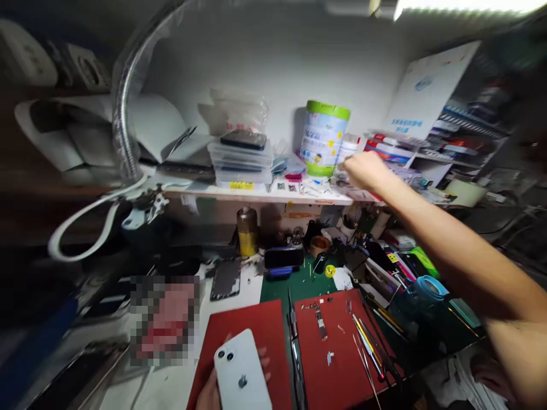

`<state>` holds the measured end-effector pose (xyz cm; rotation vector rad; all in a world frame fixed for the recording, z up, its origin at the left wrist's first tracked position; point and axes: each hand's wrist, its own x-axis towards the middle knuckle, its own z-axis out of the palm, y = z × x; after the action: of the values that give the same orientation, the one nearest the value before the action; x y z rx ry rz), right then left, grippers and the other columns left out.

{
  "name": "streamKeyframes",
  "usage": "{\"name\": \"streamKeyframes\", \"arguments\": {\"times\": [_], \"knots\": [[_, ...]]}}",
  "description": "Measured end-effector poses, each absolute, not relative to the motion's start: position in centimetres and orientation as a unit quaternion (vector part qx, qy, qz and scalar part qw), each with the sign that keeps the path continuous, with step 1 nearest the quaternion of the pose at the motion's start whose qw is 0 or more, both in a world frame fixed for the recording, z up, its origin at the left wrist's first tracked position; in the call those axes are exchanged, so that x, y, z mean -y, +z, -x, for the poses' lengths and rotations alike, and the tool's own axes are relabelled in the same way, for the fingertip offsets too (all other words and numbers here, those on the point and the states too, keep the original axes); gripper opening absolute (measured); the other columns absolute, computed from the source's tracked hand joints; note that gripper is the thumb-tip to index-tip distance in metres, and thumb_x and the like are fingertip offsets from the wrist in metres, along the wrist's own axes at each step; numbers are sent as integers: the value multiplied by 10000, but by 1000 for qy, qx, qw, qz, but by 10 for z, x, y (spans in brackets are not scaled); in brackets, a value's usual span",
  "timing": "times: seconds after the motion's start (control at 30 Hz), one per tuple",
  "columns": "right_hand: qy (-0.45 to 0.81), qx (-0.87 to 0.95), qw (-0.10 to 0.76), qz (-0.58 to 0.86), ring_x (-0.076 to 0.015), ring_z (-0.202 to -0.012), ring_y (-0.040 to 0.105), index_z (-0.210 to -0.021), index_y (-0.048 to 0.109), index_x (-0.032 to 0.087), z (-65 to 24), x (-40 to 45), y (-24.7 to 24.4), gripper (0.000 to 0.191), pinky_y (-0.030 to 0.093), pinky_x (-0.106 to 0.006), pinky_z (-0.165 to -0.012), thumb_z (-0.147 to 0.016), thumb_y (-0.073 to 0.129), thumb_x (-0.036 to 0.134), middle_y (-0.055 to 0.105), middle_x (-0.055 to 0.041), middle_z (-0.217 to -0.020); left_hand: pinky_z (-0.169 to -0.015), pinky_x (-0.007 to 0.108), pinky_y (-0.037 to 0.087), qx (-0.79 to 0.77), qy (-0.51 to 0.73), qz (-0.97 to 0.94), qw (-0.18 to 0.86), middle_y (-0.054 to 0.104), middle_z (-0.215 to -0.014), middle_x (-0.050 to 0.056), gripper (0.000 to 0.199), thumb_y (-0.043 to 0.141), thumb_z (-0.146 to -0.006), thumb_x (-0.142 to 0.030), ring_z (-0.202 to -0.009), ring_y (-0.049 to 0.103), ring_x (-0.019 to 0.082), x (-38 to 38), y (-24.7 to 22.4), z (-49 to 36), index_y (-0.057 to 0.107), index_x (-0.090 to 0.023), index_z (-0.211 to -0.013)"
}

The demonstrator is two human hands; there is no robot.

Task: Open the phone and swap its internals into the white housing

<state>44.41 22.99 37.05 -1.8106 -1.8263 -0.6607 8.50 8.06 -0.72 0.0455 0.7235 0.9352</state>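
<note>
My left hand (208, 393) is wrapped round a white smartphone (244, 370) low in the view. Its back faces up, with two camera lenses and an apple logo. My right hand (364, 167) is stretched out to the shelf, just right of a green-lidded can (325, 138). Its fingers look closed, and what they hold, if anything, is hidden. Partly behind that hand stands a small white jar (349, 147). On the red mat (310, 370) lie a narrow circuit board (320, 323), small parts and several tweezers and thin tools (367, 347).
The white shelf (256, 195) bears stacked clear plastic boxes (241, 162) and flat boxes (391, 149). A flexible metal lamp arm (123, 102) rises at left. Beneath the shelf stand a bottle of yellow liquid (247, 233), a tape roll (318, 245) and a blue-rimmed jar (429, 287).
</note>
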Motion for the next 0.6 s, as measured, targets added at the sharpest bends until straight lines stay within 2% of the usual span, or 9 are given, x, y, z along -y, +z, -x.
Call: {"name": "streamKeyframes", "arguments": {"times": [0.03, 0.1, 0.13, 0.17, 0.23, 0.3, 0.37, 0.47, 0.6], "knots": [[-240, 678, 216, 661, -317, -1156, 765, -861, 789, 1, -439, -219, 372, 294, 515, -482, -956, -991, 577, 156, 836, -173, -978, -926, 497, 671, -390, 488, -40, 780, 852, -1168, 124, 823, 740, -922, -384, -1012, 837, 360, -73, -5, -88, 433, -319, -1683], [-241, 701, 191, 643, -425, -1396, 601, -1087, 788, -36, -426, -193, 367, 516, 435, -566, -988, -1038, 377, 272, 786, -220, -1254, -931, 544, 671, -402, 518, -87, 750, 826, -1234, 171, 792, 658, -1012, -430, -1045, 833, 363, -61, 5, -94, 336, -301, -1723], [-259, 707, 193, 629, -466, -1439, 538, -1142, 782, -13, -419, -177, 360, 595, 402, -586, -995, -1043, 312, 339, 749, -196, -1362, -892, 559, 679, -397, 525, -102, 746, 831, -1192, 184, 780, 629, -1036, -471, -995, 839, 366, -57, 11, -96, 321, -284, -1728], [-302, 705, 194, 612, -459, -1394, 580, -1144, 795, 73, -411, -160, 348, 605, 409, -566, -976, -1046, 312, 425, 748, -117, -1403, -864, 558, 684, -383, 529, -117, 748, 833, -1152, 191, 780, 602, -1055, -511, -958, 841, 362, -56, 16, -98, 300, -271, -1733], [-293, 709, 225, 600, -344, -1275, 714, -1088, 813, 271, -388, -121, 309, 426, 482, -522, -970, -1066, 434, 464, 816, -55, -1256, -839, 549, 685, -342, 542, -128, 757, 827, -1110, 188, 803, 563, -1063, -589, -955, 833, 359, -57, 22, -97, 270, -265, -1737], [-136, 751, 302, 571, -256, -973, 804, -1073, 818, 349, -358, -82, 253, 256, 588, -433, -819, -1040, 580, 438, 835, -60, -1008, -809, 530, 684, -311, 543, -116, 771, 822, -1093, 169, 791, 569, -1055, -618, -937, 824, 344, -59, 21, -95, 297, -291, -1722], [102, 746, 358, 552, -231, -783, 794, -1082, 833, 363, -325, -51, 188, 176, 641, -368, -664, -1003, 688, 423, 841, -52, -947, -799, 522, 679, -292, 539, -99, 784, 816, -1131, 163, 743, 583, -1049, -624, -945, 818, 340, -59, 17, -93, 359, -318, -1688], [335, 615, 367, 612, -251, -848, 813, -1059, 862, 265, -280, -27, 102, 269, 685, -363, -714, -1024, 677, 457, 853, -77, -973, -838, 513, 672, -293, 533, -78, 790, 815, -1173, 151, 668, 590, -1050, -619, -967, 820, 329, -58, 10, -92, 443, -326, -1632], [400, 510, 403, 646, -267, -951, 817, -1138, 848, 222, -253, -19, 46, 326, 688, -365, -791, -1020, 684, 478, 852, -118, -1098, -896, 463, 656, -319, 526, -52, 787, 834, -1110, 118, 644, 605, -1046, -615, -970, 825, 304, -59, 7, -93, 488, -302, -1597]]}}
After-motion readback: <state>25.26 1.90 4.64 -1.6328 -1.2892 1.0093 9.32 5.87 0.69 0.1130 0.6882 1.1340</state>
